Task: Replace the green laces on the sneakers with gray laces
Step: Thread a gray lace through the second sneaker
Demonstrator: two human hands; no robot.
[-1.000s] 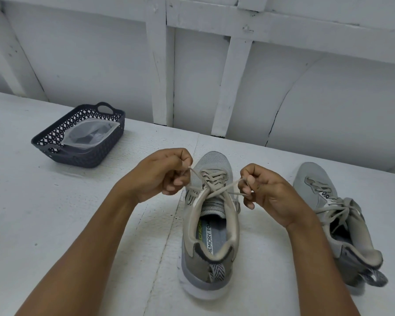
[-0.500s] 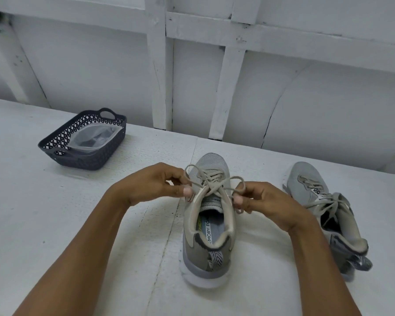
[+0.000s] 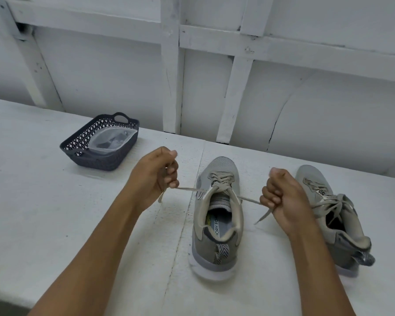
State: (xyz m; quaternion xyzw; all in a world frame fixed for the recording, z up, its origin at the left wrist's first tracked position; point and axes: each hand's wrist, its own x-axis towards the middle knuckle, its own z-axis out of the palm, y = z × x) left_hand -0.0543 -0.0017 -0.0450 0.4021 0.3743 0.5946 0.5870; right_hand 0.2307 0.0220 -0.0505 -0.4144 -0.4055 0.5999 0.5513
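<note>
Both ends of a gray lace (image 3: 189, 189) stretched sideways from the middle sneaker (image 3: 221, 164), fingers of the left hand (image 3: 154, 176) curled round one end, right hand (image 3: 281, 197) fingers curled round the other

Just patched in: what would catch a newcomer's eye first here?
The left hand and right hand each grip one strand of the gray lace, pulled taut sideways from the middle sneaker. A second sneaker, laced, lies to its right; a dark basket with a clear bag sits far left.
</note>
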